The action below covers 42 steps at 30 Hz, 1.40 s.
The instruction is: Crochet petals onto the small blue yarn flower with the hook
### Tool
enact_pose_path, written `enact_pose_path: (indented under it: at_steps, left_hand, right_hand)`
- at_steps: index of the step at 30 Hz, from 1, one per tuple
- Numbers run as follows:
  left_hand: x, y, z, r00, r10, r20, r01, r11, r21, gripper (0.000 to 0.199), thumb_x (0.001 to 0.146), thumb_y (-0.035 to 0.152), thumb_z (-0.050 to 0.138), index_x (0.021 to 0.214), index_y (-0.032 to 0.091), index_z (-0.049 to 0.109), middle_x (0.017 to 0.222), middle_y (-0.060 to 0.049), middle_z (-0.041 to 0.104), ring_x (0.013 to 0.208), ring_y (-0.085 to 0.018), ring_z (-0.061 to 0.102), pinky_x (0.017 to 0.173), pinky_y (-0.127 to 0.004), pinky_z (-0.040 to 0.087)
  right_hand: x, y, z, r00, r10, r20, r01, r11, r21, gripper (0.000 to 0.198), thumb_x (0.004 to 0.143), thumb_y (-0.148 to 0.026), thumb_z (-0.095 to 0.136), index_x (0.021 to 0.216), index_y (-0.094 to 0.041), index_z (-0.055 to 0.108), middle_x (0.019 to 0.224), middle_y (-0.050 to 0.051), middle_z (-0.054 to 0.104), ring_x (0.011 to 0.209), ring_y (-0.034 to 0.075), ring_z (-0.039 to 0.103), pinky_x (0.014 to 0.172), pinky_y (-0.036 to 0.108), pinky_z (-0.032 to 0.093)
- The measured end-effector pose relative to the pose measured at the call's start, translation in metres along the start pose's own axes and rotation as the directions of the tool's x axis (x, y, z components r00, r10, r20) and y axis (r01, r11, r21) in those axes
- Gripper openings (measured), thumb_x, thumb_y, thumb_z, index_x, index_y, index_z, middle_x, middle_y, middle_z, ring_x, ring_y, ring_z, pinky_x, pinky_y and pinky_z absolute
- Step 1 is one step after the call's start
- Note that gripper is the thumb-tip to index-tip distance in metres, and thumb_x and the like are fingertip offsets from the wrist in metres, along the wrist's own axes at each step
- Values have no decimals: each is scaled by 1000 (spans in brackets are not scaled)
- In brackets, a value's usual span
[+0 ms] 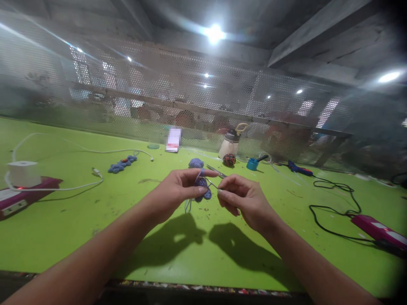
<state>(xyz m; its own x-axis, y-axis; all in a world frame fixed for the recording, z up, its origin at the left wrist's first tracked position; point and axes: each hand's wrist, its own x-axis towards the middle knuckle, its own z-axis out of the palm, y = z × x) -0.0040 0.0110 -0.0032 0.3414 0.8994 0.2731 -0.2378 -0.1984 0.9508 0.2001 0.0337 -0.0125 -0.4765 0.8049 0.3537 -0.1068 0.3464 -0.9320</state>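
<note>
Between the fingers of my left hand [178, 186] is a small blue-purple crochet piece [201, 191], with loose yarn ends hanging below it. A strand of yarn runs over my left index finger, which is stretched out to the right. My right hand [240, 195] pinches a thin crochet hook [212, 184], whose tip points at the piece. Just behind the hands lies a ball of blue-purple yarn [196, 162]. Scissors [216, 171] rest beside it, partly hidden by my fingers.
On the green table [127, 228] are a blue crocheted strip [122, 164], a dark yarn ball [229, 160], a bottle [229, 144], a blue container [252, 164], a glue gun [299, 168] and a phone [173, 140]. Power strips [380, 231] with cables lie at both sides.
</note>
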Motion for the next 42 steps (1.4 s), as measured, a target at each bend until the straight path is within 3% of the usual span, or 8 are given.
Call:
enact_pose_path:
  at_steps: [4, 9, 14, 21, 26, 29, 36, 42]
  left_hand:
    - [-1, -1, 6, 999, 49, -6, -48, 991, 127, 41, 77, 17, 70, 117, 26, 71, 74, 1, 59, 69, -13, 50, 70, -30, 40]
    - [-5, -4, 21, 918, 385, -94, -293, 819, 493, 31, 81, 14, 63, 106, 26, 76, 76, -3, 59, 77, -19, 50, 76, -33, 40]
    - [-5, -8, 26, 945, 240, -223, -214, 967, 136, 35, 76, 17, 73, 109, 24, 75, 78, -2, 65, 72, -15, 53, 72, -30, 42]
    - [-6, -3, 18, 992, 42, -122, -83, 931, -356, 41, 70, 12, 80, 109, 25, 75, 71, 4, 61, 67, -7, 55, 68, -20, 42]
    - [-9, 6, 10, 990, 31, -136, -80, 925, -371, 37, 68, 11, 80, 103, 21, 76, 74, 2, 64, 67, -8, 58, 69, -21, 44]
    - [-9, 10, 7, 991, 22, -134, -68, 933, -354, 30, 67, 12, 79, 96, 20, 78, 73, 0, 65, 67, -9, 58, 67, -22, 43]
    - [-4, 4, 7, 994, 63, -93, -87, 958, -274, 13, 67, 13, 73, 59, 15, 65, 67, 0, 59, 63, -10, 51, 65, -25, 43]
    - [-1, -2, 10, 999, -19, -41, 12, 988, -154, 36, 64, 10, 79, 95, 17, 64, 68, 2, 60, 65, -11, 56, 62, -25, 42]
  right_hand:
    - [1, 0, 7, 994, 110, -23, -109, 993, 53, 22, 77, -31, 76, 82, -17, 60, 54, -4, 60, 37, 4, 42, 35, 16, 27]
    - [-3, -2, 22, 968, 243, -65, -215, 935, 281, 28, 73, -32, 79, 82, -17, 56, 57, -5, 60, 36, 3, 41, 35, 15, 26]
    - [-8, 0, 35, 978, 151, -142, -93, 932, 350, 24, 78, -30, 76, 84, -18, 56, 60, -5, 60, 38, 3, 42, 37, 15, 30]
    - [-14, 4, 28, 950, -241, -198, 216, 967, -138, 7, 88, -24, 65, 88, -19, 59, 61, -4, 57, 44, 7, 47, 39, 18, 39]
    - [-12, -1, 12, 799, -601, -19, 442, 608, -659, 12, 86, -11, 63, 93, -21, 62, 80, 3, 67, 64, 13, 62, 55, 26, 52]
    - [-12, -6, 6, 759, -648, 72, 477, 477, -738, 16, 85, -9, 63, 94, -21, 63, 81, 3, 70, 68, 15, 64, 58, 27, 53]
    - [-13, -6, 11, 969, -243, -39, 230, 951, -208, 6, 85, -23, 67, 87, -19, 62, 62, -2, 61, 43, 7, 47, 37, 20, 38]
    - [-8, -6, 13, 993, -93, -76, 85, 991, -102, 14, 82, -27, 71, 83, -17, 61, 60, -3, 60, 40, 5, 43, 37, 18, 35]
